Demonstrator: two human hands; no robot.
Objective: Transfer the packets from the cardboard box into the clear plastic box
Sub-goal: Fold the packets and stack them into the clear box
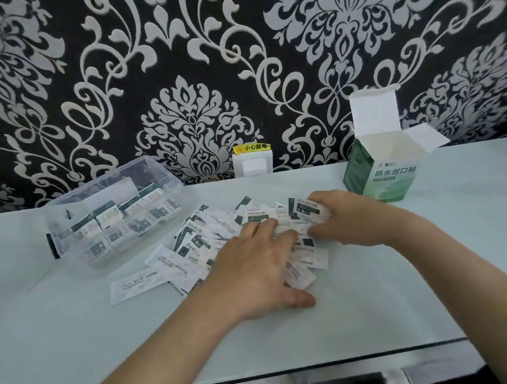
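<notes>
Packets [208, 242] lay heaped beneath the left grip [256, 260], spread and pressed flat, seemingly steadying the pile, while the right grip [345, 216], at three o'clock, curled round a few packets. The clear plastic box [111, 218], part-filled, sat at ten o'clock on the tabletop [371, 288]; the open cardboard box [384, 169], printed 防水创口贴, at two. A yellow wall label [251, 147] read 小心触电.

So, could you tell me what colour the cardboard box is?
The cardboard box is green and white, seen best in head view.

Left hand [259, 261] flat on packets [196, 242] (loose pile), right hand [347, 217] gripping some
</notes>
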